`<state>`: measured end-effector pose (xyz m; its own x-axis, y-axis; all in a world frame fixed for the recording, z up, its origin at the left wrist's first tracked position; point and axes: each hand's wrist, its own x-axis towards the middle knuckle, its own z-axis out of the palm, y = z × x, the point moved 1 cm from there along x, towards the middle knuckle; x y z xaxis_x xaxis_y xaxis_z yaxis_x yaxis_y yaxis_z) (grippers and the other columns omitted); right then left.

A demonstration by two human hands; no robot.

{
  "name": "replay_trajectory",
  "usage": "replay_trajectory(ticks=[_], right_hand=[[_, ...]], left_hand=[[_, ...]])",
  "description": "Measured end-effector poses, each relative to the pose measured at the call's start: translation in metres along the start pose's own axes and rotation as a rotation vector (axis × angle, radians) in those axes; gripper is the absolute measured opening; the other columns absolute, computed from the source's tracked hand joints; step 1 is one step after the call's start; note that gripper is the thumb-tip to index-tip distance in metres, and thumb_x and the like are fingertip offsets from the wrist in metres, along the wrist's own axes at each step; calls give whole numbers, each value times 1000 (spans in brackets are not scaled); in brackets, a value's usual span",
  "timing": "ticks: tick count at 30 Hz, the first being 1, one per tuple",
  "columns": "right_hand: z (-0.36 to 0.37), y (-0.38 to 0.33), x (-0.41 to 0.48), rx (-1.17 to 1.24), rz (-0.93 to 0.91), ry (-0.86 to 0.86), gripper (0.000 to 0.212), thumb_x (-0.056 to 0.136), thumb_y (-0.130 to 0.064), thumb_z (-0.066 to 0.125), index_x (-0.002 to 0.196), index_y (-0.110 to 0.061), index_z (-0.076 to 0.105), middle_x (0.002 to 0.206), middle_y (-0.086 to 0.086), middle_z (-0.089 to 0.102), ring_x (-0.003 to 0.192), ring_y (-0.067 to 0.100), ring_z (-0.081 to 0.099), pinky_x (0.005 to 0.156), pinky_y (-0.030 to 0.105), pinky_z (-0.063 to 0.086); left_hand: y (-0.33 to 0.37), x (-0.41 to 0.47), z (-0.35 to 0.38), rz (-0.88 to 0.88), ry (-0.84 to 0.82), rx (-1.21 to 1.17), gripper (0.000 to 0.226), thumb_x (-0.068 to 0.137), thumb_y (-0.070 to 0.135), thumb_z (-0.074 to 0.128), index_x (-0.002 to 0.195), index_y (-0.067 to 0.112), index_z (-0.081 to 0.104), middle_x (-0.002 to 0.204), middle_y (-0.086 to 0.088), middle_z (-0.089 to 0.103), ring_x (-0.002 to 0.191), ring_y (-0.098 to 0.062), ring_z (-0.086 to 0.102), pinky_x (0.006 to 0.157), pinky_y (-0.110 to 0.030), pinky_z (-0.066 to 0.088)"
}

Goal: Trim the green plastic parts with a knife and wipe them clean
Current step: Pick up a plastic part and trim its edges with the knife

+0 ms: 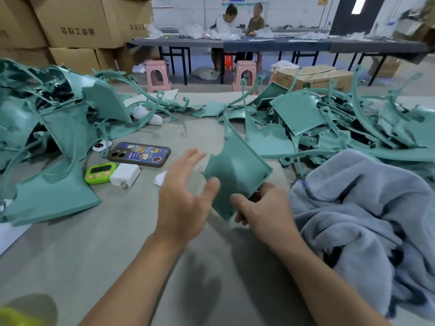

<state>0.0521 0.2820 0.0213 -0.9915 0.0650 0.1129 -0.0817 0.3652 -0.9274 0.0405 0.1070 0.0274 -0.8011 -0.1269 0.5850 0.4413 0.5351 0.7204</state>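
Observation:
My right hand (261, 208) grips the lower corner of a green plastic part (235, 170) and holds it tilted above the grey table mat (98, 243). My left hand (186, 194) hovers just left of the part with fingers spread; its thumb is at the part's left edge. A blue-grey towel (362, 215) lies bunched at the right, next to my right hand. Heaps of green plastic parts fill the left (54, 128) and the right (329, 123) of the table. No knife is visible.
A phone (140, 154), a green timer (100, 173) and a white charger (124, 175) lie left of centre. Cardboard boxes (77, 22) stack at the back left. Two people sit at a far table (270, 44), with pink stools (158, 75) in front.

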Motion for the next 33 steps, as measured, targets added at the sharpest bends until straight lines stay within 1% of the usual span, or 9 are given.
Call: replay_trajectory(ticks=[4, 8, 12, 15, 20, 22, 26, 29, 33], right_hand=[[4, -8, -9, -107, -273, -196, 42, 71, -7, 59, 107, -23, 73, 94, -13, 77, 90, -1, 71, 78, 23, 58], [-10, -18, -7, -65, -321, -246, 75, 83, 13, 54, 142, -32, 57, 124, -16, 70, 105, 2, 69, 92, 22, 54], [-46, -10, 1, -387, -205, 147, 19, 84, -25, 73, 100, -35, 73, 87, -21, 73, 82, 2, 66, 74, 24, 51], [-53, 4, 2, -707, -34, 3, 19, 87, -49, 69, 94, -33, 64, 92, -14, 64, 85, 11, 58, 71, 30, 42], [-38, 5, 6, -960, -34, -58, 15, 98, -39, 57, 90, -26, 58, 96, -5, 53, 90, 20, 50, 75, 37, 44], [-40, 8, 8, -983, -24, 7, 21, 101, -30, 52, 80, -25, 56, 87, -5, 55, 80, 19, 53, 65, 35, 42], [-48, 13, 7, -729, -56, 162, 35, 104, -23, 46, 69, -18, 52, 64, -3, 56, 60, 21, 52, 52, 36, 34], [-49, 4, 5, -222, -161, 231, 36, 106, -26, 47, 71, -20, 57, 66, -1, 64, 57, 20, 55, 53, 38, 44], [-35, -11, -6, -43, -286, 195, 34, 106, -21, 50, 73, -23, 57, 64, -2, 61, 53, 9, 45, 55, 30, 36]], left_hand=[[15, -18, 25, 34, -355, -66, 74, 82, 41, 66, 150, 40, 39, 152, 22, 44, 139, 8, 37, 114, -14, 30], [7, -10, 13, 58, 11, 2, 40, 95, 20, 61, 134, 28, 61, 106, 25, 67, 90, 15, 58, 81, 0, 40], [-13, 8, -8, -122, 258, -140, 12, 96, 29, 57, 97, 31, 68, 74, 10, 61, 64, 1, 48, 61, -18, 42], [-26, 19, -14, -225, 264, -152, 14, 91, 31, 62, 77, 31, 65, 65, 13, 55, 59, -1, 43, 56, -20, 39], [-42, 19, -14, -343, 118, 34, 11, 80, 29, 71, 85, 20, 76, 68, 2, 71, 65, -18, 63, 62, -33, 52], [-47, 19, -13, -366, 68, 128, 15, 80, 20, 71, 93, 26, 77, 62, 11, 67, 62, -7, 61, 56, -22, 47], [-45, 18, -14, -328, -84, 122, 63, 81, 2, 63, 81, 65, 65, 58, 33, 59, 59, 13, 55, 52, -4, 37], [-44, 15, -16, -230, -61, 122, 59, 83, -1, 63, 93, 57, 67, 66, 29, 63, 68, 11, 58, 61, -2, 39], [-37, 10, -15, -73, -13, 68, 59, 82, -11, 61, 110, 38, 77, 110, 23, 73, 109, 2, 65, 100, -19, 48]])
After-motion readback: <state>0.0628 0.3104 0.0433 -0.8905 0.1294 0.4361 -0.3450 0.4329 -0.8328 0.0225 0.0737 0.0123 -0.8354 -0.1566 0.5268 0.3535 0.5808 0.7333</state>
